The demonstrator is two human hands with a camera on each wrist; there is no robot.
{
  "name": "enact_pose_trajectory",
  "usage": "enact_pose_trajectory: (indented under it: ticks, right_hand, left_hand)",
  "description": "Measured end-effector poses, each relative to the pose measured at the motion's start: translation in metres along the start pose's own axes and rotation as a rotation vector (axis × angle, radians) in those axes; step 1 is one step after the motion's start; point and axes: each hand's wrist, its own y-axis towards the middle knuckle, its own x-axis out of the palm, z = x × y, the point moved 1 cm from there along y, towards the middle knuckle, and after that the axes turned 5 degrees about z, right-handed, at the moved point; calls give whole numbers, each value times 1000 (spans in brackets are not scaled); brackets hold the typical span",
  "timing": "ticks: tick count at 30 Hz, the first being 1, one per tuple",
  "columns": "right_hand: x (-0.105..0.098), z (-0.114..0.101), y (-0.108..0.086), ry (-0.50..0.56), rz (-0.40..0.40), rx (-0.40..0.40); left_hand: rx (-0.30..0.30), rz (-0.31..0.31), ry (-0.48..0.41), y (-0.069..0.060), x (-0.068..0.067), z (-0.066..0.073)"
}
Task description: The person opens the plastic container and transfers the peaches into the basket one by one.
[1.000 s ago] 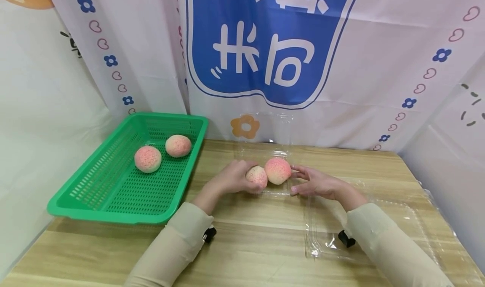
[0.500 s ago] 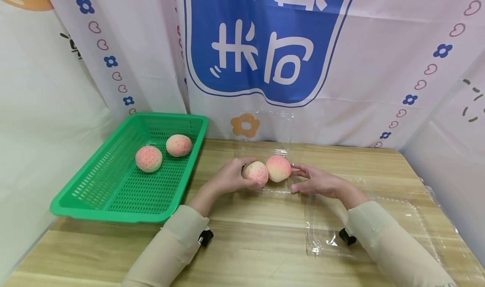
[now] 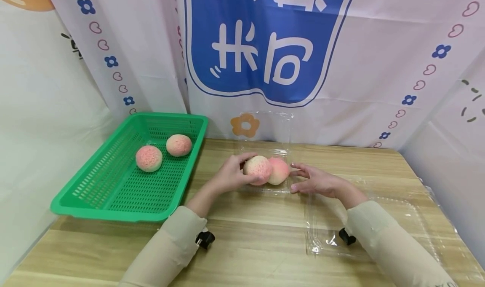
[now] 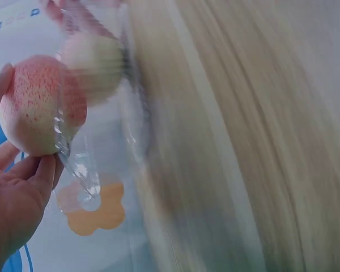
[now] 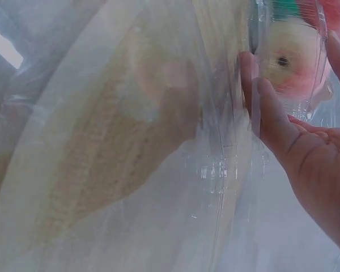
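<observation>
My left hand (image 3: 231, 175) grips a pale, pink-speckled peach (image 3: 257, 170) between thumb and fingers, raised over a small clear plastic box (image 3: 270, 191). Inside the box a pinker peach (image 3: 279, 171) sits close by, partly covered by the held one. The left wrist view shows the gripped peach (image 4: 42, 105) beside the box's clear wall. My right hand (image 3: 316, 181) holds the box's right end, thumb and fingers spread to either side. In the right wrist view the boxed peach (image 5: 289, 59) shows through the plastic.
A green basket (image 3: 113, 215) at the left contains two peaches, one nearer (image 3: 149, 159) and one farther (image 3: 179, 145). The box's clear lid (image 3: 265, 129) stands raised against the printed cloth. Under my right forearm lies a larger clear plastic tray (image 3: 314, 249).
My left hand has lifted its peach slightly and shifted it right, so it now overlaps the other peach in the head view. The right hand stays at the box.
</observation>
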Motion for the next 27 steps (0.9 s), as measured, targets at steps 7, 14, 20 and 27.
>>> enact_pose_trajectory:
  ticks: [7,14,20,27]
  right_hand:
    - [0,0,1,-14,0,-9]
    - [-1,2,2,-9,-19,-24]
    - [-1,1,1,-7,-19,-21]
    - [0,1,1,-11,-16,-24]
  left_hand:
    - [23,37,-103,-3,-4,11]
    - [70,54,-112,-10,-10,36]
    - [100,67,-108,-22,-22,57]
    - [66,131,-96,-37,-48,63]
